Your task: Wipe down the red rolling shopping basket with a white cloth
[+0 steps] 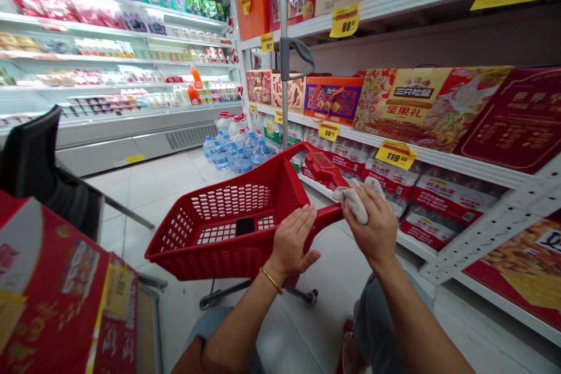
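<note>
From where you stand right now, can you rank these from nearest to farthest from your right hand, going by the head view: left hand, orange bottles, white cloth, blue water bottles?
1. White cloth: inside the right hand's grip.
2. Left hand: to the left, at the red cart.
3. Blue water bottles: beyond the cart.
4. Orange bottles: far back, in the chiller.

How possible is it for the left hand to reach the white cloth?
Probably yes: the left hand, at the red basket, holds nothing visible, and the white cloth protrudes from the right hand nearby.
</note>
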A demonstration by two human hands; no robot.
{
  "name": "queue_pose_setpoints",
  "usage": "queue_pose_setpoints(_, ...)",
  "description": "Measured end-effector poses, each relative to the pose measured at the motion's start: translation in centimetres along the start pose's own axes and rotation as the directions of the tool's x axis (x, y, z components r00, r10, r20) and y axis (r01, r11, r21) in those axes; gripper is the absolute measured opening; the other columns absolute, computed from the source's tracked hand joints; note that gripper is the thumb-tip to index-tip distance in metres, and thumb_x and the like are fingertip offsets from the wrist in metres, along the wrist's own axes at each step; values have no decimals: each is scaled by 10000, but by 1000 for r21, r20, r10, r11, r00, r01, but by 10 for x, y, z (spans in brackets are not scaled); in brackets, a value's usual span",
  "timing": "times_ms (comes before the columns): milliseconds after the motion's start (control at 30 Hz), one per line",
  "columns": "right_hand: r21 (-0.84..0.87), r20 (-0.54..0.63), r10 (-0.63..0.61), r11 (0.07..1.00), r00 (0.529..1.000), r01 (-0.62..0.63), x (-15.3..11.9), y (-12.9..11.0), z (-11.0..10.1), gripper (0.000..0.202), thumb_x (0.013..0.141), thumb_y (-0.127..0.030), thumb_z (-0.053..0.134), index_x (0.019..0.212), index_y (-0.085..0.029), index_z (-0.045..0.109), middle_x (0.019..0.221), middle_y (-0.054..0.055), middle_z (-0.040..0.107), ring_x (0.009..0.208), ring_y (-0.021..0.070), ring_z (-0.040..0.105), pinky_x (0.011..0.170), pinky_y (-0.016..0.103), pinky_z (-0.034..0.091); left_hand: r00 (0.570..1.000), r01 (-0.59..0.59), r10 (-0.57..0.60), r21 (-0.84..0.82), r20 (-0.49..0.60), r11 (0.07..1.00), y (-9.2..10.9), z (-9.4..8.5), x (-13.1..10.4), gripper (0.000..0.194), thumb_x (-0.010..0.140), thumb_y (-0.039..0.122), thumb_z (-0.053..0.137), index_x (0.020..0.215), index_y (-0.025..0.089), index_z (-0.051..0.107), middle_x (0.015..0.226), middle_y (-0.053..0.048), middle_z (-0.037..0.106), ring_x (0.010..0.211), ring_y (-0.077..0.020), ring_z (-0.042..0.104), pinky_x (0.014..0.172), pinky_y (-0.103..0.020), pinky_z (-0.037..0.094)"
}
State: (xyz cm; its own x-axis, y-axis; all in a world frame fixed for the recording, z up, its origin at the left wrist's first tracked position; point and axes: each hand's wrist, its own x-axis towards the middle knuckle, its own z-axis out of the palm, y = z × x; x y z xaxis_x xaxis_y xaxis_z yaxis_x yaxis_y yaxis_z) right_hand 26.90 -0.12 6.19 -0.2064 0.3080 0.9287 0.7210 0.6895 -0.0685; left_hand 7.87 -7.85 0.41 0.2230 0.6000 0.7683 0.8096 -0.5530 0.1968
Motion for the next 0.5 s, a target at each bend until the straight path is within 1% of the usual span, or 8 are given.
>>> queue_pose_setpoints(67,22,22,-17,1000,1000,16,-2,-12,-1,419,878,-272,607,1292,-206,592,1244,109,670,1137,251,632,1000,416,475,1000,-1,1,7,-5,1000,0,0,-1,833,950,679,126,1491,91,363,1455,-188,493,1390,-289,429,1133,-465,368)
queue_pose_setpoints(133,47,80,-61,997,995,57,-6,-28,-1,394,883,-268,600,1272,-202,608,1256,108,663,1183,263,604,1032,435,455,1000,-9,9,20,-21,1000,-1,1,-2,827,952,675,137,1482,88,377,1442,-193,507,1379,-295,444,1121,-471,382)
queue_pose_setpoints(200,55,131,-101,994,986,94,-12,-43,2,347,890,-268,593,1227,-199,636,1257,102,665,1238,300,558,1081,501,404,999,-15,16,33,-39,999,-1,2,-3,820,954,667,153,1467,76,399,1412,-203,534,1358,-306,470,1105,-481,400)
queue_pose_setpoints(267,51,135,-118,992,984,112,-17,-52,5,324,896,-267,586,1205,-194,647,1261,100,665,1262,328,529,1107,560,358,998,-15,18,43,-59,999,-1,2,-4,810,957,657,163,1448,68,426,1379,-208,563,1332,-316,500,1095,-488,411)
queue_pose_setpoints(367,47,115,-122,992,986,117,-21,-52,9,336,903,-273,576,1220,-180,637,1268,107,660,1273,332,516,1109,567,357,997,-20,23,51,-71,998,-1,2,-3,797,962,647,161,1439,72,439,1361,-203,581,1311,-317,523,1087,-483,418)
queue_pose_setpoints(500,37,135,-107,994,985,103,-19,-44,9,332,901,-272,575,1214,-185,642,1281,91,654,1280,325,506,1117,544,363,997,-44,48,55,-67,998,-2,2,-1,786,971,633,159,1459,71,411,1391,-200,555,1331,-310,502,1093,-472,412)
